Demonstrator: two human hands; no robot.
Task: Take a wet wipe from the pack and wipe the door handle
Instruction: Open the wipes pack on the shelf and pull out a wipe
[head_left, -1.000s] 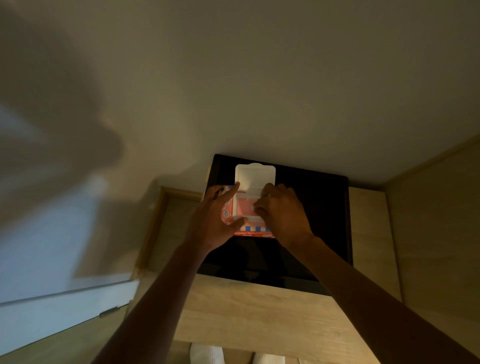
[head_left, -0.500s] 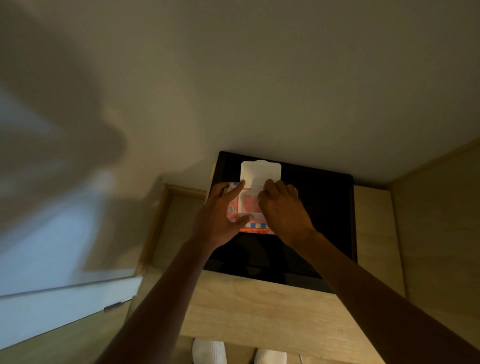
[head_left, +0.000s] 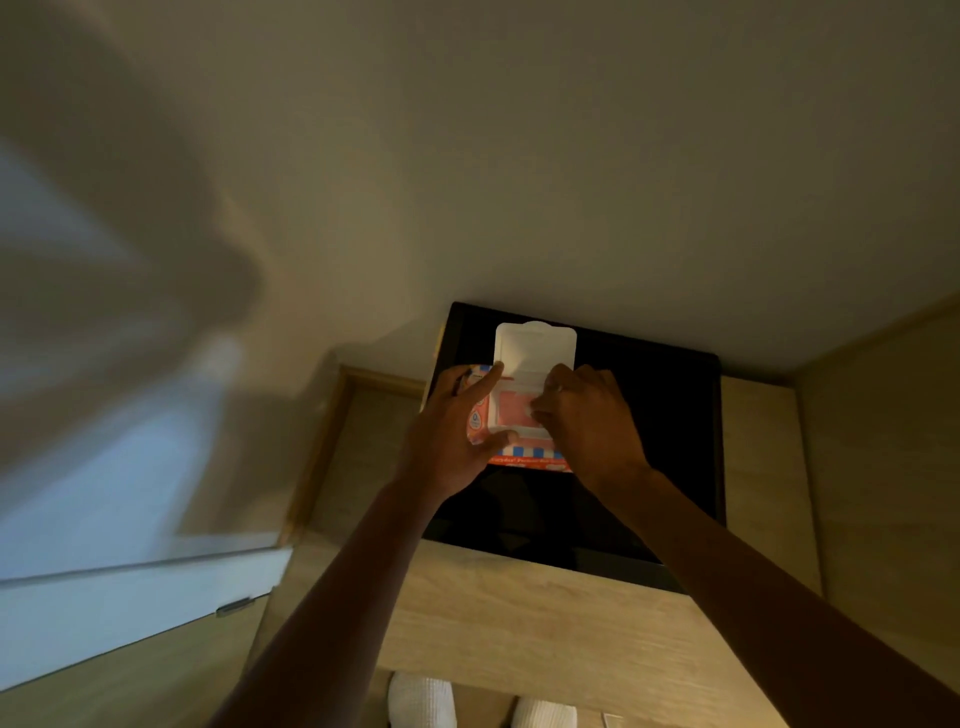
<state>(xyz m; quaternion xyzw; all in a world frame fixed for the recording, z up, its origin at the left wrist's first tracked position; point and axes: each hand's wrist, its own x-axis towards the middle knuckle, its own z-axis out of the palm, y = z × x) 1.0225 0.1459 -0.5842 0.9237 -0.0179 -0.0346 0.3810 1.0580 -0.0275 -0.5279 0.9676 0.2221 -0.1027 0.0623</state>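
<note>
A pink and orange wet wipe pack (head_left: 511, 415) lies on a black surface (head_left: 660, 426) against the wall. Its white lid (head_left: 535, 347) stands flipped open toward the wall. My left hand (head_left: 457, 431) holds the pack's left side, with the thumb near the front edge of the opening and a finger at the lid hinge. My right hand (head_left: 587, 415) covers the pack's right side, its fingertips pinched at the right edge of the opening. Whether a wipe is between them is not visible. The door handle is not clearly in view.
The black surface sits on a light wooden cabinet top (head_left: 519, 623). A pale door or panel (head_left: 104, 613) with a small metal fitting (head_left: 234, 607) stands at the lower left. A wooden side wall (head_left: 883, 467) rises at the right. White slippers (head_left: 423, 699) show at the bottom.
The view shifted slightly. My right hand's fingertips moved from the lid hinge down into the pack's opening. My left hand stayed on the pack's left side.
</note>
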